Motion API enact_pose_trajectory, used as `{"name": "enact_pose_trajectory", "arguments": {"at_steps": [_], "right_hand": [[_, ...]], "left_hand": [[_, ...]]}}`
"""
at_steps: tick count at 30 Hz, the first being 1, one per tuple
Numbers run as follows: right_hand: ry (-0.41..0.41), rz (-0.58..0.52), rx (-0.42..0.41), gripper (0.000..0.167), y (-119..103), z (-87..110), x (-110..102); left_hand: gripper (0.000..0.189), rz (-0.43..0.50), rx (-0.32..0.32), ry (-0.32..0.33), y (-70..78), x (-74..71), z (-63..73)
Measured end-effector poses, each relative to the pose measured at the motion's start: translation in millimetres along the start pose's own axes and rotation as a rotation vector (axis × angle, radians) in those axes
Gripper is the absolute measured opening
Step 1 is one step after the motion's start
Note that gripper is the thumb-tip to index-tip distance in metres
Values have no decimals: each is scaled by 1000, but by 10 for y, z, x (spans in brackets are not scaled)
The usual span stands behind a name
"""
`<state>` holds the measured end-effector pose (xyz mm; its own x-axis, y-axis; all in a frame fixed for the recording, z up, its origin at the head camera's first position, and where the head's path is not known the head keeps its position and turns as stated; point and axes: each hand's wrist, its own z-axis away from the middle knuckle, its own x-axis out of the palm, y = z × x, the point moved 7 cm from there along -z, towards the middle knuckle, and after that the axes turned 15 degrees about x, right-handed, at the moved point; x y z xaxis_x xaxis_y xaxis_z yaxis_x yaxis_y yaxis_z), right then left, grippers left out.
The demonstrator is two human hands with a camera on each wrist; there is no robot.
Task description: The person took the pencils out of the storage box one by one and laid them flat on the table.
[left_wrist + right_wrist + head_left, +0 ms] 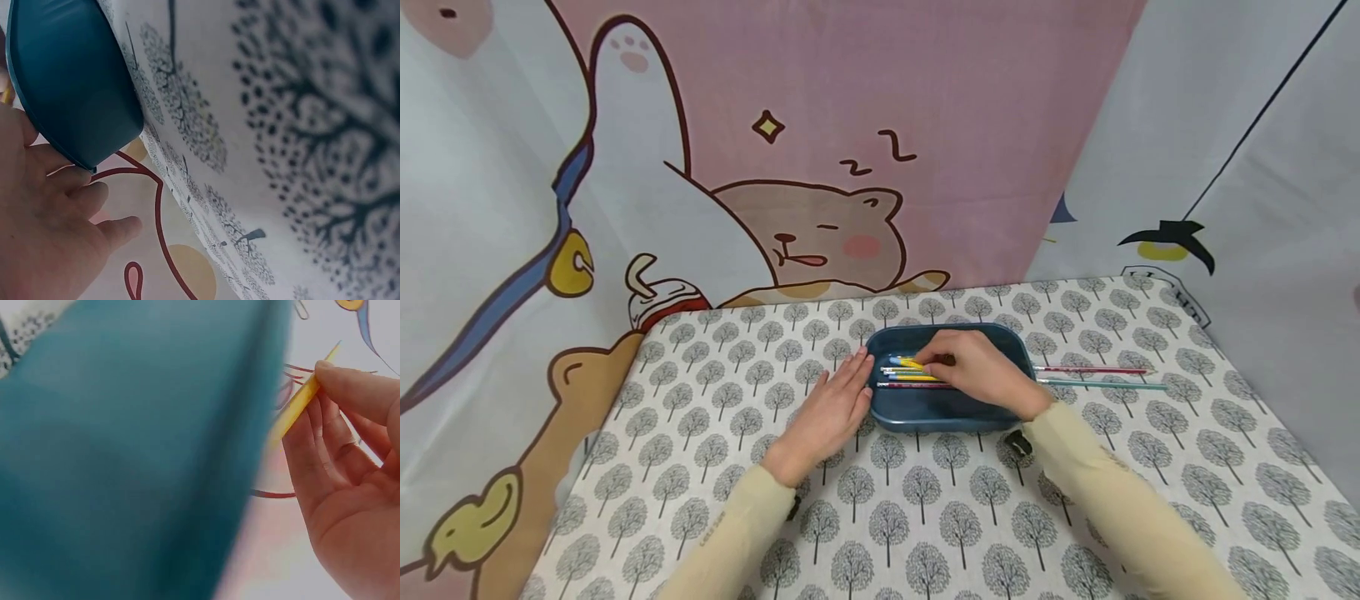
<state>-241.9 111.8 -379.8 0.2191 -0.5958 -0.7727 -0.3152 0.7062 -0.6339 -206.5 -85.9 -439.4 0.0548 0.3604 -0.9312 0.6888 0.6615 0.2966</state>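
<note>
Cream sleeves [1101,487] are filling the near part of the head view above a tree-print tabletop [887,508], leading to two hands at a dark blue tray [955,422]. Straight-fingered, the left hand [829,408] is resting its fingertips against the tray's left rim, gripping nothing, while the right hand [977,367] is pinching a yellow stick [300,406] between thumb and fingers, over the inside of the tray. More thin sticks [917,377] are lying side by side on the tray floor beneath; a red pencil [1097,370] and a teal pencil [1105,385] are lying outside, to its right. With the sticks crowding so closely, the pinching fingers could be dragging a neighbour along or rolling it out of line, and a loose pinch could be letting the slim shaft twist away. Should the left hand ease off, a knock from the right wrist could be sliding the tray into the two pencils outside. The right hand is covering the far ends of the sticks, so their count is staying uncertain; whether the yellow one is a pen or a pencil is proving hard to tell, and the tray wall is blurring across much of the right wrist view.
</note>
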Motion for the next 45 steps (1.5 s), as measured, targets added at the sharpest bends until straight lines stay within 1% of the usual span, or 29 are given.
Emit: {"name": "enact_pose_trajectory", "arguments": {"at_steps": [4, 9, 11, 14, 18, 22, 27, 32, 36, 40, 45], "right_hand": [[41, -15, -12, 18, -34, 67, -128], [70, -41, -45, 19, -119, 167, -291], [74, -49, -44, 19, -146, 211, -344], [82, -51, -22, 20, -146, 278, -402], [115, -42, 4, 21, -110, 375, -486], [164, -37, -11, 23, -76, 487, -587], [207, -30, -37, 25, -21, 607, -679], [248, -5, -37, 24, 64, 684, -733], [269, 20, -7, 23, 140, 730, -764], [267, 23, 34, 22, 225, 768, -797], [298, 27, 57, 23, 338, 827, -877]], "left_hand": [[56, -16, 21, 19, 0, -15, -14], [57, -20, 18, 26, -10, -22, -30], [57, -21, 17, 28, -12, -19, -30], [56, -27, 14, 20, -9, -9, -20], [56, -24, 7, 25, -14, -4, -5], [55, -22, 7, 33, -18, -6, 0], [56, -15, 6, 25, -7, -9, -3], [56, -16, 5, 14, 6, -10, 0], [55, -8, 0, 10, 15, -26, 0], [55, -1, -2, 10, 18, -33, -4], [56, -8, -2, 6, 18, -33, -15]]}}
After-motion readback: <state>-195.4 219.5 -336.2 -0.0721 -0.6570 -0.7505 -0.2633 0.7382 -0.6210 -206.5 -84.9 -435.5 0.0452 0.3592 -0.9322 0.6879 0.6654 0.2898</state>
